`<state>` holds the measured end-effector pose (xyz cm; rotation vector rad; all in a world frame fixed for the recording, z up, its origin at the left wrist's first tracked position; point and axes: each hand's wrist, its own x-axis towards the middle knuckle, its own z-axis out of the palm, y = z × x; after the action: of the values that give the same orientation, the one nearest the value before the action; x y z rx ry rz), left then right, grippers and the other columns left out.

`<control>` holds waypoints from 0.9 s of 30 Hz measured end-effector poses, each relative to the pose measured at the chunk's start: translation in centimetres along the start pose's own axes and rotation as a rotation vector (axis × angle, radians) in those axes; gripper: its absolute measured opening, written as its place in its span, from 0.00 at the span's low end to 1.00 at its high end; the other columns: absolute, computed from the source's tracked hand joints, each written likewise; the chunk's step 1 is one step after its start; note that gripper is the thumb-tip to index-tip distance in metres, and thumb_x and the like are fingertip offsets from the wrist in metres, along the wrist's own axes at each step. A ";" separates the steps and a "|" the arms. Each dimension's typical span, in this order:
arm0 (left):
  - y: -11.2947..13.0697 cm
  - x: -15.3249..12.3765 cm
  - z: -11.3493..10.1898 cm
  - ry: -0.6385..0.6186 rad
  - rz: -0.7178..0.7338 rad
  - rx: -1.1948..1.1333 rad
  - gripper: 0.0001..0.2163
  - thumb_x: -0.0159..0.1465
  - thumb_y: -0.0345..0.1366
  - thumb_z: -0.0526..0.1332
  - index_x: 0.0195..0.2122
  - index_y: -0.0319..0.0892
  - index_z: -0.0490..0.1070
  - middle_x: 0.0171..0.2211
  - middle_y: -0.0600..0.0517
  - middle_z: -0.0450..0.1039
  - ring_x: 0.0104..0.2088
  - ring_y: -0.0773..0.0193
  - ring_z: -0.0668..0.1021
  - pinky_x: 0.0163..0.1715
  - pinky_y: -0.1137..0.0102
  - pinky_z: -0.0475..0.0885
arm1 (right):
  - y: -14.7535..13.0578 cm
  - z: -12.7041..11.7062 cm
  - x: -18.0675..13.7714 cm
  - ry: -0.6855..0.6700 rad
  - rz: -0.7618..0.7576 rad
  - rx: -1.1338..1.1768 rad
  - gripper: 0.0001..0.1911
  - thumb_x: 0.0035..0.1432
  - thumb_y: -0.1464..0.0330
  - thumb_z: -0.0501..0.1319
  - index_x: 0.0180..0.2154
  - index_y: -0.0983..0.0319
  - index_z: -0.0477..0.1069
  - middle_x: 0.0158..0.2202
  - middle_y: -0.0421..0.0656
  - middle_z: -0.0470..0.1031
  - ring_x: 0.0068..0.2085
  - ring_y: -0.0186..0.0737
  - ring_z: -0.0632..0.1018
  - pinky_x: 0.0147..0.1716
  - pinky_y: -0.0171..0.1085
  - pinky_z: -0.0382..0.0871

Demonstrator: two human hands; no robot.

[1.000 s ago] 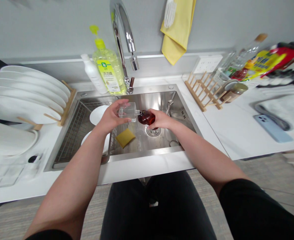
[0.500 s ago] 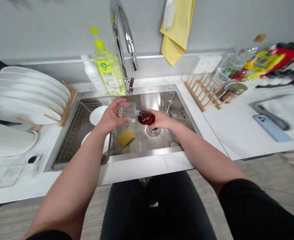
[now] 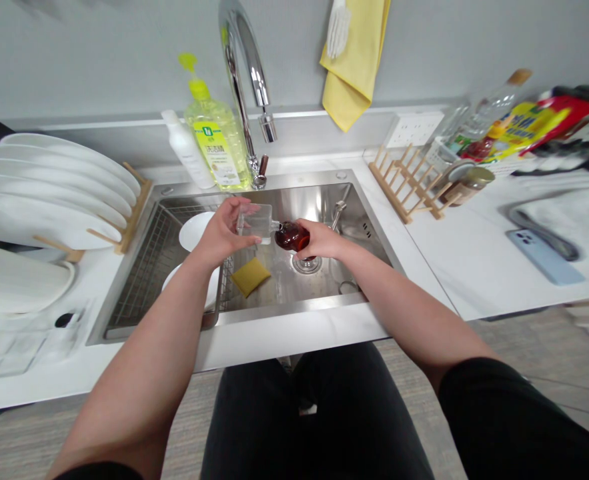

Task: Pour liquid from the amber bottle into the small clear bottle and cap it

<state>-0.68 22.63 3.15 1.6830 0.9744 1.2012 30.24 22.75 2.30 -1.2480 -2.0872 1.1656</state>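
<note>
**Clear rectangular glass bottle meets dark red glass bottle above a stainless steel sink**

The left hand is closed around the clear bottle, palm turned up, and holds it level in the air. The right hand grips the dark red bottle, tilted, with its fingers wrapped over the rounded body. The clear bottle's short, narrow spout points right and touches the top of the red bottle. Both bottles hang above the round steel drain, touching neither it nor the sink floor.

Below the left hand, the sink holds 1 yellow rectangular sponge, 2 white plates and 1 steel wire rack. Behind the sink stand 1 chrome gooseneck faucet, 1 yellow-green pump bottle of dish soap and 1 white plastic bottle. On the white tabletop, at least 4 white plates stand in 1 wooden rack to the left; 1 empty-slotted wooden rack and 1 light blue phone lie to the right.
</note>
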 end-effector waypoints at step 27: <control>0.8 -0.3 0.1 0.032 -0.002 0.015 0.46 0.46 0.40 0.88 0.66 0.47 0.75 0.63 0.42 0.81 0.67 0.39 0.81 0.59 0.52 0.81 | 0.3 0.3 0.1 0.008 -0.011 0.010 0.34 0.42 0.68 0.82 0.53 0.57 0.79 0.47 0.41 0.87 0.48 0.53 0.85 0.49 0.46 0.78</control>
<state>-0.59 22.11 3.78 1.6786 1.0072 1.2256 30.14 22.74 1.90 -1.2328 -2.0774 1.1629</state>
